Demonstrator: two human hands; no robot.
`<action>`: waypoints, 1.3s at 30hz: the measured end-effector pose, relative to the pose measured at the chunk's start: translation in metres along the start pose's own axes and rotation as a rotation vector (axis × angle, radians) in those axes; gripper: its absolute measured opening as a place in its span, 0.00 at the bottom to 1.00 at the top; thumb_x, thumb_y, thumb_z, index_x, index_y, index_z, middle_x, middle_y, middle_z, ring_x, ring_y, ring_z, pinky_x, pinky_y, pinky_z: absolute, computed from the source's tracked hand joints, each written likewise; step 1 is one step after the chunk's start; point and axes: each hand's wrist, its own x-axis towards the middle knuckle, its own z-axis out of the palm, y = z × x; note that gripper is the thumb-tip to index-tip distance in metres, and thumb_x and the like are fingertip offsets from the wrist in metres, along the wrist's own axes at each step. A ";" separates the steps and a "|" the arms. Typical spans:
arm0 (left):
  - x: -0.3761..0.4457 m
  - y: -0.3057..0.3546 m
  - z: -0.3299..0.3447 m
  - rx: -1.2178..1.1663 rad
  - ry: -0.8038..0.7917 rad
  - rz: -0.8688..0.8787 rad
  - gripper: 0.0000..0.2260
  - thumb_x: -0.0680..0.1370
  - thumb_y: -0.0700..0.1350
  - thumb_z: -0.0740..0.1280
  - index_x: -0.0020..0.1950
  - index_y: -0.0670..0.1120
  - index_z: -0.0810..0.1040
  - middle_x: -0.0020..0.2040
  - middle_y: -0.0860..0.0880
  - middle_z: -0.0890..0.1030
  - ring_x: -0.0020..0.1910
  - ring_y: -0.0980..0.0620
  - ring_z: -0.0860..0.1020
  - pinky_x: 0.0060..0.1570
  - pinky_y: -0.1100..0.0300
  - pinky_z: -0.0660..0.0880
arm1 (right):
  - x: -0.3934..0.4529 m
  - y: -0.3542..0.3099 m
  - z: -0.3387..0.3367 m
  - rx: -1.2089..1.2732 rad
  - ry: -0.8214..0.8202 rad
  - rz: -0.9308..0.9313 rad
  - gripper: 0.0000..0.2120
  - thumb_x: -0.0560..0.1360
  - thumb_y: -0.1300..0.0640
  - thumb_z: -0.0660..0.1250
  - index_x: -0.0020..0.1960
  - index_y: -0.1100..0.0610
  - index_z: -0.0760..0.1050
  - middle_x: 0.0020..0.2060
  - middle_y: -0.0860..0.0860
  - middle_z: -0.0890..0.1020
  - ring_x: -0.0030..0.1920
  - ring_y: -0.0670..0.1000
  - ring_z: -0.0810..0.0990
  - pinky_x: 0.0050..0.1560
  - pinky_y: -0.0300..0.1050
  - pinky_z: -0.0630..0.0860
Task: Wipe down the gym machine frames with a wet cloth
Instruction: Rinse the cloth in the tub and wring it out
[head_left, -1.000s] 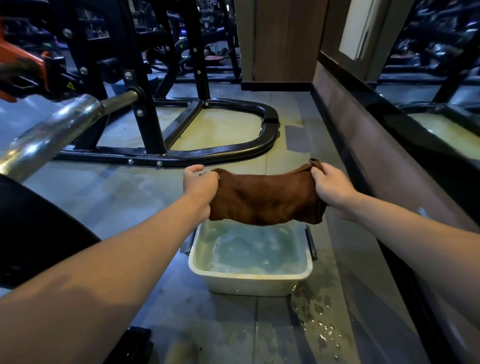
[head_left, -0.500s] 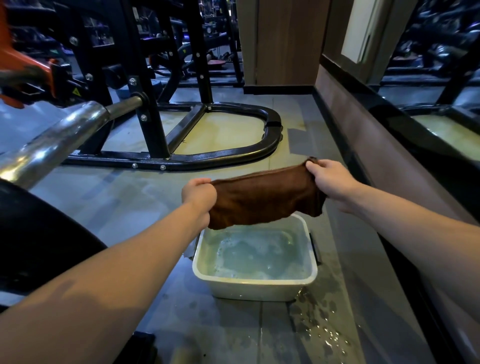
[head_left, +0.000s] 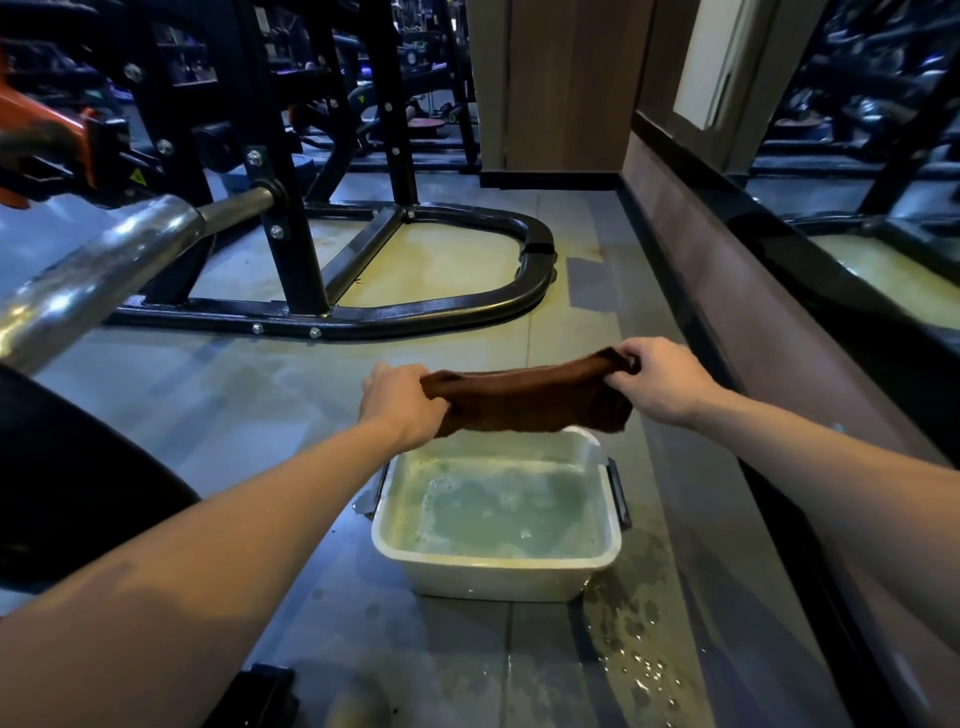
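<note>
A brown wet cloth (head_left: 530, 400) is stretched between both hands above the far rim of a white basin (head_left: 498, 569) holding soapy water. My left hand (head_left: 400, 408) grips the cloth's left end and my right hand (head_left: 662, 382) grips its right end. The cloth hangs folded, its lower edge just above the basin. A black gym machine frame (head_left: 415, 314) with a curved base lies on the floor beyond, and its upright posts rise at the upper left.
A chrome bar (head_left: 98, 275) juts in from the left, with an orange part (head_left: 47, 135) above it. A dark round pad (head_left: 67, 478) fills the left edge. A low ledge and mirror wall (head_left: 779, 291) run along the right. Water spots (head_left: 639, 660) wet the floor beside the basin.
Both hands have drawn the cloth tighter and flatter over the basin; the right hand's end has come down level with the left. The view has shifted slightly.
</note>
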 end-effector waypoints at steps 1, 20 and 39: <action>0.000 0.000 0.000 -0.008 0.007 -0.014 0.07 0.77 0.53 0.70 0.49 0.50 0.82 0.55 0.46 0.75 0.59 0.45 0.72 0.60 0.48 0.77 | 0.000 0.000 0.000 -0.027 0.034 0.011 0.06 0.81 0.52 0.69 0.56 0.52 0.80 0.54 0.53 0.78 0.54 0.53 0.78 0.53 0.46 0.74; -0.004 0.012 0.010 -0.749 -0.292 -0.348 0.10 0.83 0.45 0.67 0.63 0.44 0.80 0.47 0.43 0.85 0.38 0.49 0.82 0.34 0.59 0.79 | -0.003 -0.007 -0.002 0.573 0.010 0.201 0.17 0.80 0.40 0.68 0.54 0.54 0.82 0.49 0.52 0.86 0.51 0.54 0.85 0.54 0.51 0.83; -0.036 0.042 0.013 -1.223 -0.496 -0.329 0.14 0.85 0.38 0.60 0.70 0.38 0.74 0.59 0.36 0.84 0.61 0.38 0.82 0.62 0.44 0.79 | -0.050 -0.055 0.034 0.835 -0.114 0.211 0.11 0.84 0.50 0.59 0.55 0.53 0.79 0.59 0.64 0.80 0.56 0.57 0.82 0.55 0.49 0.79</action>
